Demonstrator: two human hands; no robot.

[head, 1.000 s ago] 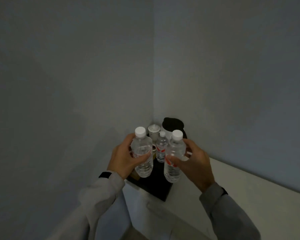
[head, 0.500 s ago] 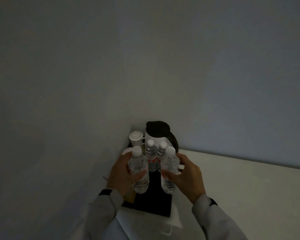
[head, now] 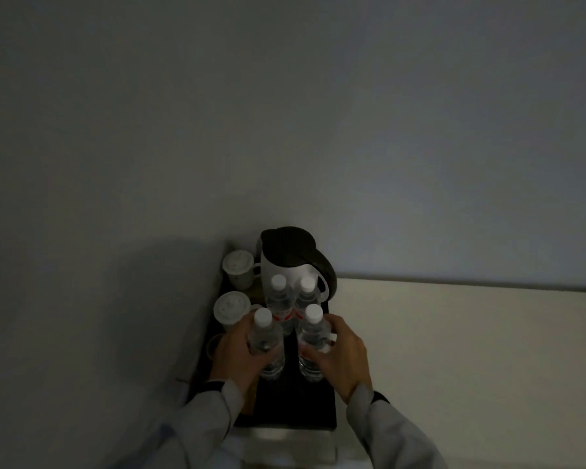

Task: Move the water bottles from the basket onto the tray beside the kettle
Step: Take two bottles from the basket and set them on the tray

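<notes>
Dim grey walls are meeting at a corner above a pale surface [head: 471, 333], and the gloom is blurring detail. On the black tray [head: 295, 404], the left hand [head: 237, 353] is wrapping one clear plastic bottle [head: 266, 340] and the right hand [head: 339, 357] another [head: 313, 336], both upright. Two more white-capped bottles [head: 279, 299] are standing before the kettle [head: 295, 258], partly hiding it.

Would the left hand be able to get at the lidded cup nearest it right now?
Probably not yet: the left hand is wrapped around a water bottle. The lidded cup stands just beyond it, with nothing between.
</notes>
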